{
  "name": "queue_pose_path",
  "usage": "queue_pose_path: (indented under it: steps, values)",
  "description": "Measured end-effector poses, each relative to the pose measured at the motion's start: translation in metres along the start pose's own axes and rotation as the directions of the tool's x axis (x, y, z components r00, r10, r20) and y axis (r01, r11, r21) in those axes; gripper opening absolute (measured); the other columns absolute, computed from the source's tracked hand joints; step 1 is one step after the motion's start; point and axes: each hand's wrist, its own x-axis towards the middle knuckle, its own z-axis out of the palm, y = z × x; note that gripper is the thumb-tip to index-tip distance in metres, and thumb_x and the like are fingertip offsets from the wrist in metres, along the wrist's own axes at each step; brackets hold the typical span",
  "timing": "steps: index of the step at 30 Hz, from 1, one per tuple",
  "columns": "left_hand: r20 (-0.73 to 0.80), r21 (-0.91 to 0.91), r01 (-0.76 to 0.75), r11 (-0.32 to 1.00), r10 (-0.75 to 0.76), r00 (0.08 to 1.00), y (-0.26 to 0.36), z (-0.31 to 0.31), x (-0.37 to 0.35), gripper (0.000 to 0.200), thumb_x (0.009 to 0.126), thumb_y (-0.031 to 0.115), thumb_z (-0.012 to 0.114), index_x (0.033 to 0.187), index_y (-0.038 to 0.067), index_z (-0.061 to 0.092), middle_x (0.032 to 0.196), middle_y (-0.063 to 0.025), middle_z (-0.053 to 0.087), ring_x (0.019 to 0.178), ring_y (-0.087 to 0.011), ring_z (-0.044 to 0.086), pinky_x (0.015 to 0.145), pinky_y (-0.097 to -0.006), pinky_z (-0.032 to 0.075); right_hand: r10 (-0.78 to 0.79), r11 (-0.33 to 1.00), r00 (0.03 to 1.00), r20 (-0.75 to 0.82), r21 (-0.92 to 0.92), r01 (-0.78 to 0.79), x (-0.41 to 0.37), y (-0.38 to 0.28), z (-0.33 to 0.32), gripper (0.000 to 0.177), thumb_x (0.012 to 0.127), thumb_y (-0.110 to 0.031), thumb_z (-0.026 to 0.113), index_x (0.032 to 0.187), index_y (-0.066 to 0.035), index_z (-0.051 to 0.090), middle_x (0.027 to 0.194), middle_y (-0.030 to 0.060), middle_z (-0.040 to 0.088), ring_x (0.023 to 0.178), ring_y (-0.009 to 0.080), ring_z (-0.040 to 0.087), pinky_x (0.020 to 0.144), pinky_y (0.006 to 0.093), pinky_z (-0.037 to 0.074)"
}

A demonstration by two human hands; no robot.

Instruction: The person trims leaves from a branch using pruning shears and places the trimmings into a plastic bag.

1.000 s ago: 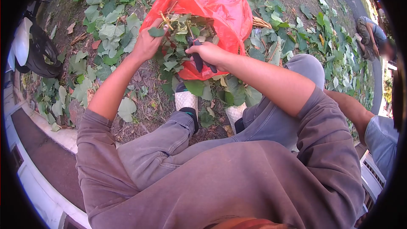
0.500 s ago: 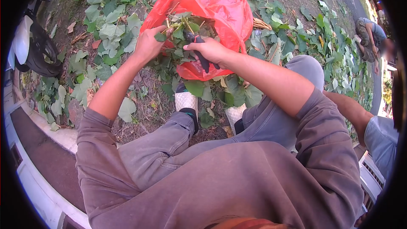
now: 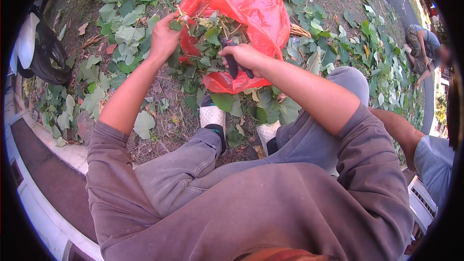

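Note:
A red plastic bag (image 3: 258, 7) lies open on the ground in front of me, with cut leafy vines (image 3: 210, 36) at its mouth. My left hand (image 3: 165, 38) is at the bag's left rim, fingers closed on a vine stem (image 3: 182, 17) with pale ends. My right hand (image 3: 245, 59) is wrapped round the dark handles of pruning shears (image 3: 232, 65), over the near side of the opening. The shears' blades point up into the leaves and are mostly hidden there.
Broad-leaved vines (image 3: 128, 38) spread over the soil around the bag. A black-and-white wheeled vehicle (image 3: 46, 50) stands at the left. Another person (image 3: 423, 43) bends down at the far right; a co-worker's arm (image 3: 398, 123) is close on my right. A pale kerb (image 3: 53, 145) runs at lower left.
My left hand has moved up and a little left, lifting the stem away from the shears. My right hand has shifted slightly right and down with the shears.

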Motion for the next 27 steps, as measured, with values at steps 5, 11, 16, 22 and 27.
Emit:
queue_pose_path:
  steps: [5,11,16,22,27]
  values:
    - [-0.071,-0.046,0.024,0.999,-0.027,0.997,-0.024,-0.001,0.019,0.034,0.099,0.039,0.075,0.111,0.007,0.078,0.077,-0.0022,0.07,0.071,-0.0088,0.059,0.068,-0.03,0.049,0.086,0.996,0.989,0.119,0.005,-0.087,-0.011,0.002,0.009,0.028,0.097,-0.031,0.069,0.108,-0.005,0.067,0.101,0.0058,0.072,0.087,0.013,0.068,0.076,0.029,0.053]
    - [-0.008,-0.103,-0.049,0.993,0.048,0.999,-0.008,0.004,0.005,0.038,0.097,0.038,0.077,0.115,0.005,0.076,0.084,-0.0013,0.071,0.076,-0.008,0.059,0.071,-0.0292,0.049,0.122,0.987,0.969,0.215,0.079,-0.142,-0.02,-0.011,0.01,0.029,0.098,-0.034,0.067,0.115,-0.01,0.067,0.108,0.0039,0.073,0.099,0.0148,0.069,0.092,0.0336,0.052]
    - [0.213,-0.247,0.014,0.969,0.04,0.976,0.001,0.013,0.001,0.04,0.097,0.034,0.074,0.122,0.004,0.068,0.084,0.0018,0.063,0.079,-0.0081,0.06,0.075,-0.0276,0.05,0.022,0.98,0.956,0.292,0.182,-0.078,-0.027,-0.017,0.011,0.046,0.099,-0.038,0.063,0.134,-0.007,0.065,0.119,0.01,0.072,0.112,0.0192,0.069,0.104,0.0368,0.051]
    - [0.663,-0.58,0.522,0.625,-0.01,0.748,-0.039,0.008,0.009,0.028,0.103,0.032,0.064,0.124,0.013,0.065,0.08,0.0093,0.055,0.069,-0.0031,0.045,0.064,-0.0223,0.042,-0.079,0.964,0.882,0.466,0.26,-0.051,-0.037,-0.025,0.007,0.048,0.099,-0.033,0.059,0.136,-0.003,0.062,0.121,0.015,0.072,0.116,0.0246,0.07,0.105,0.0411,0.053]
    - [0.669,-0.632,0.606,0.483,-0.053,0.741,-0.026,0.005,-0.007,0.033,0.105,0.03,0.061,0.133,0.013,0.063,0.075,0.011,0.041,0.065,-0.0024,0.035,0.062,-0.0198,0.036,-0.112,0.937,0.788,0.606,0.327,-0.119,-0.037,-0.028,0.003,0.047,0.099,-0.033,0.059,0.134,-0.001,0.063,0.12,0.0165,0.071,0.115,0.0257,0.071,0.105,0.0413,0.053]
